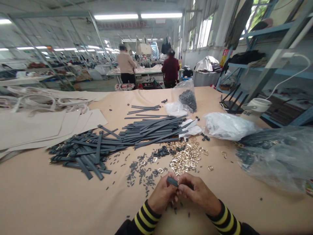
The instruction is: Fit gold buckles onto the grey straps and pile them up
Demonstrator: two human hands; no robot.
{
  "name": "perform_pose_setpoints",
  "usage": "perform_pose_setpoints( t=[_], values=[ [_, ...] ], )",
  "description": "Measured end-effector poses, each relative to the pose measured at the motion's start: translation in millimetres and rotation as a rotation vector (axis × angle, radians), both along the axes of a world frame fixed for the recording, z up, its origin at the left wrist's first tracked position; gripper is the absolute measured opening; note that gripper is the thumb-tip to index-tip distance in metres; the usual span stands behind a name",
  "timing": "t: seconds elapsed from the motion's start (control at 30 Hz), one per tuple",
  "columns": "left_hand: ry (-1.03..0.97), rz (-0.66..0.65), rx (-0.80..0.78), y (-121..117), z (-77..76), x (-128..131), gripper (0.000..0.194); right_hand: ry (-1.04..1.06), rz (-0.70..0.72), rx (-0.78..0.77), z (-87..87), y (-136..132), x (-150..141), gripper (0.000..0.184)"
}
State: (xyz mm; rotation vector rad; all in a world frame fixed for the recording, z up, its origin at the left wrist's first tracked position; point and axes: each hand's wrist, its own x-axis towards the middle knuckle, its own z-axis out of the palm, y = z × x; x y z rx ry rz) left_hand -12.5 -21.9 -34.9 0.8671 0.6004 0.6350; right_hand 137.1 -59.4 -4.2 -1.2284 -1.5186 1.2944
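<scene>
Near the front of the table, my left hand [163,192] is closed around a dark grey strap [172,181], whose end sticks up between thumb and fingers. My right hand [195,189] meets it at the strap's right end, with thumb and forefinger pinched together. What the right fingertips pinch is too small and hidden to make out. Just beyond the hands lies a heap of gold-coloured buckles [184,160]. Small dark grey pieces [141,174] are scattered to the left of it, and a few lie under the hands.
Long dark grey strips [151,129] lie mid-table, beside a pile of straps with buckles [80,151]. Beige fabric panels [49,127] cover the left side. Plastic bags [227,125] and a router [232,102] stand right. Two people work at a farther table.
</scene>
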Motion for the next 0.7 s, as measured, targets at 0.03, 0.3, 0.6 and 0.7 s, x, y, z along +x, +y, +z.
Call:
perform_pose_setpoints(
  t=[0.03, 0.3, 0.6, 0.7],
  values=[
    [0.018, -0.007, 0.048, -0.2, 1.4, -1.2, 0.027, -0.021, -0.027, -0.001, -1.0, -0.1, 0.8, 0.010],
    [0.091, 0.130, 0.067, -2.8, -1.9, -0.5, 0.025, -0.113, -0.081, 0.003, -1.4, 0.9, 1.3, 0.008],
    [0.280, 0.211, 0.314, -2.3, 2.0, -2.4, 0.024, -0.220, -0.132, 0.048, 0.8, 6.2, 0.2, 0.008],
    [0.333, 0.221, 0.367, -4.3, 3.3, -1.2, 0.022, -0.269, -0.153, 0.040, -0.4, 6.3, -1.5, 0.006]
  ],
)
